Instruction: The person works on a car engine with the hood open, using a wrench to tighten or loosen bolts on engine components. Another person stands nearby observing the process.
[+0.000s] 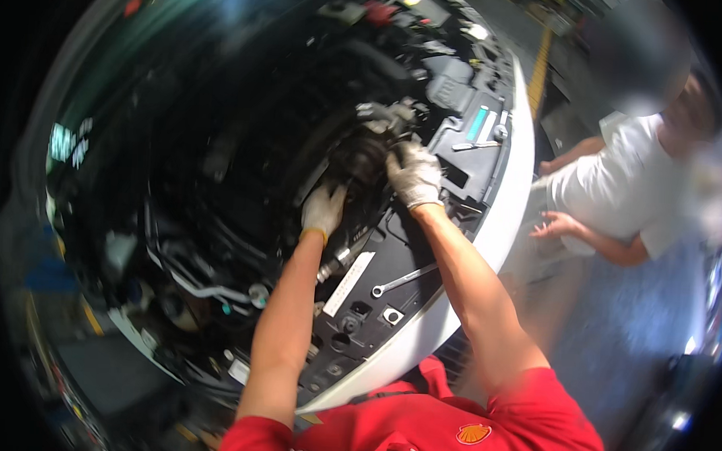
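Observation:
Both my hands wear whitish work gloves and reach into a car's dark engine bay. My right hand (415, 176) is closed at the right side of a dark, rounded engine part (361, 159), its fingertips partly out of sight. On the near left side of that part, my left hand (324, 209) has its fingers curled against it in shadow. Just beyond the part is a silvery metal fitting (382, 113). A combination wrench (407, 281) lies on the black front panel (404, 243), below my right forearm. Closer to my left wrist lies a metal rod-like piece (339, 261).
A ratchet (475, 145) rests on the panel's far right, near a green strip (477, 122). The white front edge (519, 152) of the car curves around the bay. To the right stands a person in a white shirt (613, 172), hands near the car. Hoses (205, 287) run at left.

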The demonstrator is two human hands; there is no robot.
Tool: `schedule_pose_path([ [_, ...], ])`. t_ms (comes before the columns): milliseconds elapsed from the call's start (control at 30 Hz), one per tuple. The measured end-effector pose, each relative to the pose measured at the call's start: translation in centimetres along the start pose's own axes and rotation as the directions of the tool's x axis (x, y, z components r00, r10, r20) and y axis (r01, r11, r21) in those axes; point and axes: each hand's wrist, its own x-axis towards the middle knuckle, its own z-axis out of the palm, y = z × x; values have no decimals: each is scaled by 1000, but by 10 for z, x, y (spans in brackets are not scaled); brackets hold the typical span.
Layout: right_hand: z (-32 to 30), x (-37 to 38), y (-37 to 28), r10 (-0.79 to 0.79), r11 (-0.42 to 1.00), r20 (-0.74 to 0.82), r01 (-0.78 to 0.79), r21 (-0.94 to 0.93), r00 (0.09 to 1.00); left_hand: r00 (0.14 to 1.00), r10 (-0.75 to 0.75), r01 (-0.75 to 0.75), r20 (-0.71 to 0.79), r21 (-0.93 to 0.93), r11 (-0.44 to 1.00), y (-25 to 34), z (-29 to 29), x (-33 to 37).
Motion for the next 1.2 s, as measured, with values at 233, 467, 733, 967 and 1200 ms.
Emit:
schedule_pose_path([
  [233, 8, 6, -7, -34, 999, 9, 34, 26, 999, 978, 109, -5, -178, 503, 864, 22, 4, -2],
  [467, -3, 5, 2, -30, 985, 18, 27, 170, 999, 984, 77, 28, -159, 569, 822, 41, 11, 4],
  [733, -2, 5, 8, -53, 955, 47, 37, 294, 997, 924, 151, 6, -352, 407, 914, 106, 13, -93],
  [967, -9, 4, 6, -51, 924, 97, 10, 382, 994, 899, 4, 176, -438, 370, 912, 149, 21, -264],
  [1200, -47, 16, 23, -147, 803, 351, -96, 589, 925, 853, -90, 283, -514, 310, 908, 137, 42, -302],
])
